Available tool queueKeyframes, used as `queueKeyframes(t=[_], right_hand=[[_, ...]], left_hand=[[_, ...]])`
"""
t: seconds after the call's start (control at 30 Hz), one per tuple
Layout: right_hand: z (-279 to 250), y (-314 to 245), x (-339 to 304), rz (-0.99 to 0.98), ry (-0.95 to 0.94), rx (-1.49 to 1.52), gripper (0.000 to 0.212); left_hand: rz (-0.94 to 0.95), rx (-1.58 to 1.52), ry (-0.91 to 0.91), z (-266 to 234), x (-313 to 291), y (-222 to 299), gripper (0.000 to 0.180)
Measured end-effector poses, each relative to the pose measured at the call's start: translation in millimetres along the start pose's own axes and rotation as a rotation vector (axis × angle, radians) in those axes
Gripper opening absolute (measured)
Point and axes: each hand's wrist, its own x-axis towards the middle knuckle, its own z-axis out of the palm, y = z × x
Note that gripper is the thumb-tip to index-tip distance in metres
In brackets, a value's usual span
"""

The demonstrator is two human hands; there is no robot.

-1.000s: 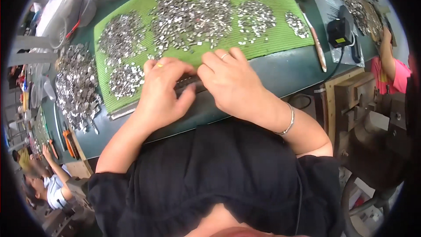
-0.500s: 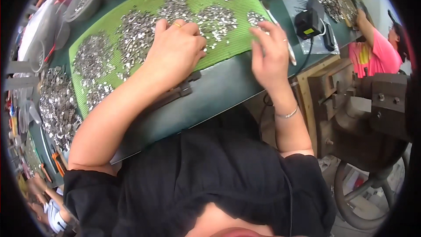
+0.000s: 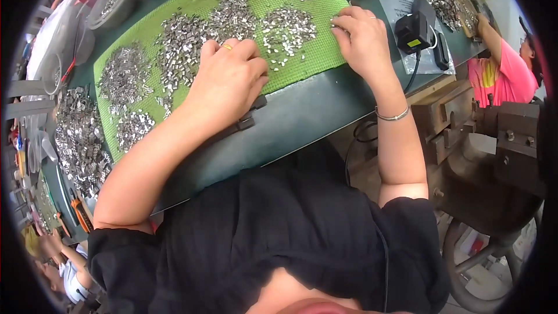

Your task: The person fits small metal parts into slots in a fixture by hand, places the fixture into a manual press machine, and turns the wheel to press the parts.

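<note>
My left hand (image 3: 232,78), with a yellow ring, is curled above the near part of the green ribbed mat (image 3: 311,64). Its fingertips are bent under, and whatever they hold is hidden. Beyond and beside it lie heaps of small shiny metal pieces (image 3: 180,46). A looser heap of metal pieces (image 3: 288,29) spreads between my two hands. At the mat's right edge my right hand (image 3: 366,38) has its fingers bent toward the thumb. Anything between those fingertips is too small to name. The bracelet (image 3: 394,115) sits on my right wrist.
A black adapter (image 3: 411,32) with a cable lies on a clear plastic bag at right. Plastic tubs (image 3: 110,3) stand back left. Orange-handled pliers (image 3: 81,215) lie left. A machine with a handwheel (image 3: 482,261) stands at right. People sit at far right (image 3: 505,75) and lower left.
My right hand has moved up and slightly right, its fingers drawing together over where a small pile of metal pieces showed. My left hand has shifted slightly nearer to me, still curled.
</note>
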Motion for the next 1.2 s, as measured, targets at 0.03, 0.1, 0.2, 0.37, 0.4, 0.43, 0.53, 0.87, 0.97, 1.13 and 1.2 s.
queueKeyframes(t=[0.03, 0.1, 0.2, 0.37, 0.4, 0.43, 0.53, 0.87, 0.97, 1.13, 1.2], right_hand=[[2.0, 0.0, -0.9, 0.034, -0.01, 0.045, 0.014], [3.3, -0.8, -2.6, 0.071, -0.019, 0.09, 0.012], [3.9, -1.7, -6.3, 0.005, 0.058, 0.083, 0.01], [0.5, -16.9, -14.8, -0.028, 0.149, 0.107, 0.008], [-1.6, -22.7, -19.9, -0.028, 0.148, 0.11, 0.008], [-3.8, -29.0, -25.9, -0.03, 0.152, 0.119, 0.008], [-4.6, -37.3, -42.1, -0.036, 0.143, 0.147, 0.007], [-12.4, -36.1, -54.8, 0.1, 0.177, 0.425, 0.016], [-11.6, -36.9, -54.5, 0.119, 0.185, 0.43, 0.015], [-9.2, -48.2, -53.7, 0.081, 0.222, 0.373, 0.009], [-9.3, -53.2, -51.9, 0.095, 0.191, 0.216, 0.01]], left_hand=[[0.0, 0.001, -0.002, -0.2, -0.8, 0.4, 0.005], [-0.024, 0.015, 0.013, -0.4, -2.0, 2.7, 0.004], [-0.012, 0.101, -0.001, -2.1, -1.8, 8.8, 0.003], [-0.005, 0.058, -0.021, -4.7, -3.9, 4.1, 0.005], [-0.002, 0.058, -0.022, -6.2, -4.4, 3.1, 0.007], [0.0, 0.058, -0.023, -7.5, -5.2, 2.2, 0.009], [-0.015, 0.037, -0.051, -9.1, -5.3, 1.0, 0.014], [-0.027, 0.031, -0.066, -15.1, -7.2, 0.1, 0.014], [-0.044, 0.019, -0.043, -17.8, -5.6, -1.2, 0.015], [0.004, -0.006, -0.079, -26.7, -1.3, -7.2, 0.022], [0.047, -0.029, -0.103, -29.2, 5.2, -7.5, 0.02]])
